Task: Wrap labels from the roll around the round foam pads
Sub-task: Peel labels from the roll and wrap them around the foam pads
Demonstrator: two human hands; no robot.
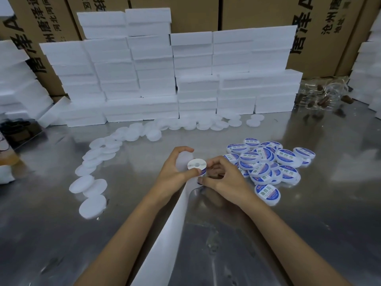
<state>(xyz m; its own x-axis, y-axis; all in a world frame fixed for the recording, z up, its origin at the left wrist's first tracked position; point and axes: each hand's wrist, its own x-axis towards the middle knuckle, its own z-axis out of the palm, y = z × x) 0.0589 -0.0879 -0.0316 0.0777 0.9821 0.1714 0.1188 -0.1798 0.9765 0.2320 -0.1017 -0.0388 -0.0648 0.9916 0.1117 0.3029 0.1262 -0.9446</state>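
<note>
- Backing strip [165,240], white, runs from the bottom edge of the view up between the two forearms to the hands, lying over the steel counter [299,234].
- Left hand [175,170]: fingers curled around a plain round foam pad [184,159], thumb pressed against the lower rim of the label roll [196,166]. The pad sits just behind the roll, partly hidden by the fingers.
- Right hand [224,176]: fingers curled, fingertips pinching at the right edge of the label roll, where a blue label edge shows. Whether a label is already peeled free cannot be told.
- Label roll: small white spool with a centre hole, held above the counter between both hands.
- Labelled pads [266,162]: a loose heap of round foam pads with blue-and-white labels, on the counter just right of the right hand; several overlap or lean on each other.
- Plain pads [97,162]: unlabelled white discs laid in a curved trail from the left of the left hand back toward the foam stacks.
- Foam blocks [156,71]: white rectangular slabs stacked in columns across the back of the counter.
- Cardboard cartons [321,27] with printed characters stand behind the blocks.
- Clear bags [321,96] holding small brown items lie at the far right of the counter.
</note>
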